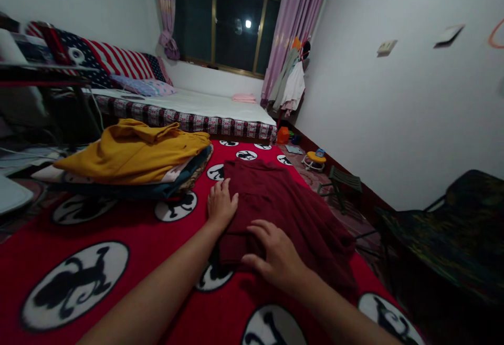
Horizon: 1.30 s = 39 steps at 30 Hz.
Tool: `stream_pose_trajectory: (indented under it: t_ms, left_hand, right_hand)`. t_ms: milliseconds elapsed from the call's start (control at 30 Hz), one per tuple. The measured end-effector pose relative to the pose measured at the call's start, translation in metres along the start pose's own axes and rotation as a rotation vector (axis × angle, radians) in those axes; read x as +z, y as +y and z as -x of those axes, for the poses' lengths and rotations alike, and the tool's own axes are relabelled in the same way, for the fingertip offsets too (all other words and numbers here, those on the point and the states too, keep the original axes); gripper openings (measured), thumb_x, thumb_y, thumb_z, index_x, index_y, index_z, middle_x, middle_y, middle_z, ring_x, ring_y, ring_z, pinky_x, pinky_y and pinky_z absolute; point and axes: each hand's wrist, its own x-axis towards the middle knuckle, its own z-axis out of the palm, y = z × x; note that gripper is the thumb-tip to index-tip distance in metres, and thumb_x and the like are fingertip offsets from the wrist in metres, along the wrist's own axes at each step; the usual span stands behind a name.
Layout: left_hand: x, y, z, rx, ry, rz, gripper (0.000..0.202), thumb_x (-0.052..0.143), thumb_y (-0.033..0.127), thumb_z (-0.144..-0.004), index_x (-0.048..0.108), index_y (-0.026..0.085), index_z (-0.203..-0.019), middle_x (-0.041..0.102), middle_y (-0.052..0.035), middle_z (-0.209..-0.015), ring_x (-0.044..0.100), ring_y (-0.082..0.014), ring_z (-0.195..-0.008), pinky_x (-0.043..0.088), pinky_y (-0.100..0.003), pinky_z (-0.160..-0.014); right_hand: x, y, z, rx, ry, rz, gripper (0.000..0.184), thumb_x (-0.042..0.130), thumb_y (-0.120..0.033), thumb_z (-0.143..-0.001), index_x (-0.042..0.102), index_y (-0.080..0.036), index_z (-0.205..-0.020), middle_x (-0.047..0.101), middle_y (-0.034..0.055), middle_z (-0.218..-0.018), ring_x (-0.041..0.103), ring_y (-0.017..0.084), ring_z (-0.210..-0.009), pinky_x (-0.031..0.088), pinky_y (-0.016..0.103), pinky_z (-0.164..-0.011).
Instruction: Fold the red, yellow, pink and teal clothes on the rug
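A dark maroon garment [283,203] lies spread on a red blanket [137,234] printed with black-and-white round figures. My left hand [221,204] lies flat on the garment's left edge with its fingers stretched out. My right hand [275,255] rests on the garment's near edge, fingers spread and slightly bent, pressing the cloth down. Neither hand grips anything.
A pile of folded clothes topped by a yellow garment [137,150] sits at the left on the blanket. Behind stands a bed [189,108] with pillows below a dark window. A dark chair [452,224] is at the right, a small stool [344,179] near the wall.
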Motion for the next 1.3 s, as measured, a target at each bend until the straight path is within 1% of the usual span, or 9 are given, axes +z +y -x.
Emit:
stream_pose_trajectory:
  t_ms: [100,300,433,500,633,833,1100,1233,1300]
  left_hand:
    - [-0.001,-0.007,-0.023,-0.094,-0.041,0.001,0.053,0.053,0.038,-0.085,0.045,0.016,-0.133,0.06,-0.0147,-0.123,0.054,-0.0314,-0.113,0.044,-0.042,-0.092]
    - [0.006,-0.004,-0.085,-0.3,-0.155,0.064,0.07,0.053,0.063,-0.078,0.043,0.017,-0.131,0.065,-0.0181,-0.116,0.059,-0.0323,-0.11,0.045,-0.041,-0.087]
    - [0.017,0.006,-0.111,-0.251,-0.174,0.022,0.073,0.06,0.064,-0.071,0.048,0.018,-0.126,0.067,-0.0167,-0.111,0.063,-0.0312,-0.103,0.046,-0.038,-0.082]
    - [0.024,0.011,-0.117,-0.19,-0.165,-0.032,0.067,0.065,0.054,-0.071,0.048,0.019,-0.127,0.068,-0.0147,-0.109,0.063,-0.03,-0.102,0.046,-0.038,-0.082]
    - [0.033,0.018,-0.12,-0.04,-0.147,-0.083,0.042,0.063,0.029,-0.076,0.057,0.025,-0.117,0.069,-0.0089,-0.105,0.062,-0.026,-0.104,0.041,-0.036,-0.088]
    - [0.015,0.018,-0.125,0.186,-0.148,-0.16,0.024,0.055,0.019,-0.08,0.066,0.023,-0.101,0.068,-0.0086,-0.101,0.061,-0.0234,-0.1,0.038,-0.035,-0.091]
    - [-0.035,-0.014,-0.135,0.27,-0.133,-0.292,0.024,0.049,0.011,-0.083,0.065,0.016,-0.1,0.064,-0.0103,-0.098,0.057,-0.0265,-0.102,0.037,-0.042,-0.093]
    - [-0.037,-0.018,-0.111,0.26,-0.1,-0.345,0.032,0.053,0.015,-0.081,0.062,0.015,-0.113,0.057,-0.0172,-0.116,0.051,-0.0332,-0.111,0.039,-0.047,-0.092]
    - [-0.032,-0.014,-0.089,0.337,-0.148,-0.298,0.04,0.056,0.024,-0.083,0.057,0.019,-0.122,0.054,-0.0156,-0.125,0.051,-0.0306,-0.114,0.04,-0.044,-0.095]
  right_hand:
    - [0.02,-0.03,-0.006,-0.011,-0.091,0.114,0.073,0.071,-0.05,-0.071,0.05,-0.017,-0.132,0.051,0.0142,-0.134,0.049,0.032,-0.118,0.042,0.047,-0.096]
    - [0.05,-0.042,-0.014,0.021,-0.151,0.331,0.066,0.066,-0.035,-0.078,0.048,-0.009,-0.135,0.046,0.0254,-0.138,0.049,0.037,-0.122,0.049,0.044,-0.087]
    - [0.058,-0.046,-0.014,-0.028,-0.152,0.406,0.072,0.069,-0.04,-0.075,0.046,-0.007,-0.135,0.044,0.0291,-0.136,0.049,0.04,-0.122,0.053,0.043,-0.078]
    - [0.055,-0.047,-0.019,-0.035,-0.207,0.437,0.056,0.065,-0.026,-0.08,0.051,-0.009,-0.131,0.048,0.0277,-0.133,0.054,0.037,-0.118,0.055,0.038,-0.071]
    - [0.044,-0.045,-0.035,-0.03,-0.315,0.423,0.03,0.052,-0.004,-0.082,0.065,-0.012,-0.109,0.058,0.0232,-0.124,0.063,0.03,-0.107,0.053,0.029,-0.065]
    - [0.022,-0.028,-0.048,0.143,-0.178,0.237,0.021,0.053,-0.011,-0.082,0.065,-0.019,-0.098,0.074,0.0068,-0.084,0.07,0.022,-0.078,0.046,0.025,-0.063]
    - [0.026,-0.056,-0.059,0.039,-0.074,0.04,0.025,0.052,-0.024,-0.084,0.061,-0.023,-0.107,0.074,0.0049,-0.09,0.07,0.021,-0.082,0.044,0.026,-0.065]
    - [0.029,-0.067,-0.048,-0.094,-0.202,-0.118,0.043,0.062,-0.036,-0.081,0.056,-0.024,-0.121,0.072,0.0049,-0.101,0.069,0.022,-0.088,0.047,0.027,-0.067]
    - [0.02,-0.06,-0.04,-0.139,-0.154,-0.247,0.046,0.063,-0.039,-0.081,0.054,-0.026,-0.124,0.07,0.0021,-0.108,0.067,0.018,-0.093,0.048,0.024,-0.074]
